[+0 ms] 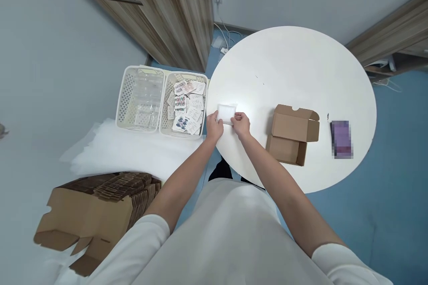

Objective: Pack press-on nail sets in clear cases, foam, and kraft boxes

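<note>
A small white wrapped packet (226, 113) is held between both hands over the left edge of the round white table (294, 71). My left hand (214, 127) pinches its left side, with fingers closed. At its right side, the closed fingers of my right hand (241, 124) grip the lower right corner. To the right stands an open brown cardboard box (290, 127), its lid folded back and its inside bare.
Left of the table are a white basket of nail-sticker cards (204, 111) and a basket of clear plastic cases (119, 107). White foam sheets (123, 151) and flattened cardboard boxes (90, 216) lie nearer. A purple, pixelated item (341, 139) rests at the table's right.
</note>
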### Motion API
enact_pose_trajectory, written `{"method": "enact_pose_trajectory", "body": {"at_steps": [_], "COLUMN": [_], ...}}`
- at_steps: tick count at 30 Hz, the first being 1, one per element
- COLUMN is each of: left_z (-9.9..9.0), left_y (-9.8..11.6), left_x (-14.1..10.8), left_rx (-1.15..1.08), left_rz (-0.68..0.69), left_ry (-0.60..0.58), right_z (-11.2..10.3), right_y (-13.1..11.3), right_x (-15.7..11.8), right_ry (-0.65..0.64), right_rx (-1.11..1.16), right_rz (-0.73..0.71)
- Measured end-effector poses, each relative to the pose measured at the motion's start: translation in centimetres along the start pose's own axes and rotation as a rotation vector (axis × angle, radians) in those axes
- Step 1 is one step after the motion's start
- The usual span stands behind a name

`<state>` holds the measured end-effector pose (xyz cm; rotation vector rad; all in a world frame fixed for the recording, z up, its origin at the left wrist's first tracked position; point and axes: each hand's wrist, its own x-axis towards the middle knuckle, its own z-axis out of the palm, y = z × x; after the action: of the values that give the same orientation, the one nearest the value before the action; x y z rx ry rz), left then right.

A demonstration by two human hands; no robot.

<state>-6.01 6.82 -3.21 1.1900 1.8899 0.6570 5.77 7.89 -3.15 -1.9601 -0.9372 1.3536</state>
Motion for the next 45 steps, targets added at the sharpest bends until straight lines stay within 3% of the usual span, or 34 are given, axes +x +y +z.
{"method": "enact_pose_trajectory", "body": {"at_steps": [5,10,15,20,24,28,34,39,42,43,45], "left_z": [0.6,2.1,6.6,11.2,13.3,14.3,14.6,12.7,11.2,10.9,10.4], "left_y": [0.0,2.3,5.6,7.7,8.3,8.7,9.3,9.3,9.8,10.1,10.7], "left_x": [-2.3,-7.0,-11.9,-14.7,-15.4,-15.3,-16.1,-15.8,-13.5,-12.6,-11.0], "left_rx": [-0.255,-0.318,-0.272,-0.121,0.086,0.352,0.634,0.407,0.162,0.074,-0.117], "left_rz": [0.031,0.115,0.171,0.211,0.233,0.191,0.247,0.322,0.146,0.061,-0.06], "left_ry": [-0.044,-0.163,-0.281,-0.326,-0.327,-0.319,-0.369,-0.172,-0.112,-0.13,-0.259], "right_z": [-2.9,-9.4,-17.3,-22.7,-24.2,-24.1,-23.7,-26.6,-28.8,-29.2,-29.6], "right_y": [1.1,2.6,5.2,8.1,9.3,9.7,10.0,9.7,8.9,8.5,7.8], "right_x": [-2.2,-6.5,-9.8,-9.6,-8.1,-6.9,-7.1,-6.3,-4.1,-3.2,-1.7], "right_ry": [0.026,0.018,0.102,0.094,0.004,-0.108,-0.176,-0.031,0.139,0.13,-0.033], "right_rx": [0.059,0.139,0.07,-0.129,-0.411,-0.655,-0.763,-0.489,-0.227,-0.126,0.087], "right_rz": [-0.07,-0.165,-0.212,-0.181,-0.182,-0.222,-0.306,-0.406,-0.314,-0.245,-0.078]}}
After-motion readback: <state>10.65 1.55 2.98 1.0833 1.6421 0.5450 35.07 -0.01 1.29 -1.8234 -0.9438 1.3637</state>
